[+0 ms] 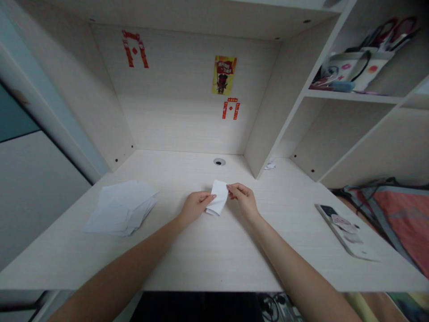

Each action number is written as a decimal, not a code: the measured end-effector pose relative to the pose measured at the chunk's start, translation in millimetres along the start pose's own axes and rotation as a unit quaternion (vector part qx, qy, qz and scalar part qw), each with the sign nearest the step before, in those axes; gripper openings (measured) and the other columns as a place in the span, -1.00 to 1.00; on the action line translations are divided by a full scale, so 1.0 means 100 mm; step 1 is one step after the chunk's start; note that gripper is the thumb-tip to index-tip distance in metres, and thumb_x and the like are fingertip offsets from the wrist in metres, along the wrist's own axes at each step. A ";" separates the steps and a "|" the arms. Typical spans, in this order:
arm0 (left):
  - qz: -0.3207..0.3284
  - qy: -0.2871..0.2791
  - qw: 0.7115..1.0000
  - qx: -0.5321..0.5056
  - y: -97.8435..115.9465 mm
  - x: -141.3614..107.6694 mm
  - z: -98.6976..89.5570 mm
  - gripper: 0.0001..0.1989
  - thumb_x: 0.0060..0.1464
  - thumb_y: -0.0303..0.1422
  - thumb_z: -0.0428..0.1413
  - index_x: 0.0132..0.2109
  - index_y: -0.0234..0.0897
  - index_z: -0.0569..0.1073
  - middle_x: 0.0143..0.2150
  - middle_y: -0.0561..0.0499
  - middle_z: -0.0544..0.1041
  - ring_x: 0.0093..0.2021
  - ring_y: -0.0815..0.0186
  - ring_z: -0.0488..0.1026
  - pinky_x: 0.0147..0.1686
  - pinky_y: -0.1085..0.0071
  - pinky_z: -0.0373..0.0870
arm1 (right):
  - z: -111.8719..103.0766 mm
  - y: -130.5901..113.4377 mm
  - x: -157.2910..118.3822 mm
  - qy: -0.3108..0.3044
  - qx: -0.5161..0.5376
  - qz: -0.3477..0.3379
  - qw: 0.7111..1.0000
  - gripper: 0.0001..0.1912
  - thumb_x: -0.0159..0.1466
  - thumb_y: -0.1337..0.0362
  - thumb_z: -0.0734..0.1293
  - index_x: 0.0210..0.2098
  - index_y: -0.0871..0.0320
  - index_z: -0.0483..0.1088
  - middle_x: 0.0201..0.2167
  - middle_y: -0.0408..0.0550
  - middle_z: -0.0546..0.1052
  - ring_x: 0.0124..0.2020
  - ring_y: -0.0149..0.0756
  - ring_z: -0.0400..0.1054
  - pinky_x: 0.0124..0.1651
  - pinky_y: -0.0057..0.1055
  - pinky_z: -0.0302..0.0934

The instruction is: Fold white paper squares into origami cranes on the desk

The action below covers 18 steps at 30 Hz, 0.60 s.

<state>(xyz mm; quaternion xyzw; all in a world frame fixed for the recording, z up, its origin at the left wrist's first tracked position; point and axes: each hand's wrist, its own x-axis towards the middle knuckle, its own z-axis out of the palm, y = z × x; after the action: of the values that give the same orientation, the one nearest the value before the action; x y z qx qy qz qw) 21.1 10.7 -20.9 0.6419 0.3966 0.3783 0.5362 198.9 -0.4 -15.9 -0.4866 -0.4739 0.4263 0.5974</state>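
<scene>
So, head view: looks like a folding step, with the paper (219, 195) mid-frame, right between the hands. Left hand (195, 205) pinches its left edge; right hand (244, 199) has a narrow fingertip grip at the upper right corner (layers seem to show at the bottom). I'd guess the next move calls for a steady left pinch while the right lines up the edge.

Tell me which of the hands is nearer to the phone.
Right: the right hand is at the white paper's right edge, left of the phone; the left hand grips the paper's left side, farther away.
</scene>
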 end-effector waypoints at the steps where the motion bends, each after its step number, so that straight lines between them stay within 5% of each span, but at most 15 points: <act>1: 0.003 -0.006 1.000 -0.001 -0.01 0.00 0.01 -0.60 -0.02 -0.13 0.09 -0.22 -0.40 0.55 -0.33 -0.08 0.58 -0.41 0.30 0.43 -0.44 0.47 0.27 | 0.00 0.00 0.00 0.012 0.010 -0.011 1.000 -0.75 0.05 0.10 0.36 -0.59 0.16 0.40 -0.64 -0.16 0.32 -0.54 -0.40 0.16 -0.45 -0.45 0.05; 6: 0.019 0.000 1.000 0.007 -0.03 0.00 0.02 -0.64 -0.01 -0.14 0.08 -0.24 -0.36 0.56 -0.30 -0.07 0.59 -0.36 0.28 0.45 -0.38 0.45 0.31 | 0.04 0.00 -0.01 0.032 0.034 -0.005 0.999 -0.75 0.05 0.08 0.36 -0.52 0.14 0.43 -0.65 -0.19 0.30 -0.59 -0.42 0.10 -0.50 -0.44 0.00; 12: 0.029 0.080 0.996 -0.014 -0.03 0.04 -0.04 -0.64 -0.02 -0.13 0.10 -0.28 -0.37 0.54 -0.35 -0.05 0.58 -0.35 0.26 0.46 -0.34 0.43 0.34 | 0.08 -0.02 -0.03 -0.116 -0.011 0.098 0.988 -0.60 -0.01 -0.06 0.39 -0.60 0.20 0.45 -0.64 -0.14 0.39 -0.60 -0.44 0.13 -0.51 -0.44 -0.03; 18: 0.019 0.081 0.996 -0.040 0.03 0.01 -0.02 -0.67 -0.03 -0.16 0.12 -0.33 -0.39 0.54 -0.41 -0.02 0.54 -0.39 0.30 0.43 -0.36 0.43 0.33 | 0.10 -0.05 -0.06 -0.110 -0.029 0.067 0.991 -0.61 0.02 -0.03 0.37 -0.64 0.19 0.41 -0.68 -0.17 0.35 -0.62 -0.46 0.09 -0.51 -0.44 -0.06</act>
<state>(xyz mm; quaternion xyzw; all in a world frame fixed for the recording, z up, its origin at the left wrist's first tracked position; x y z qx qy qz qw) 19.8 12.6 -17.2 0.5949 0.4111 0.4543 0.5204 188.3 -5.7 -11.6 -0.4845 -0.5158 0.5023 0.4970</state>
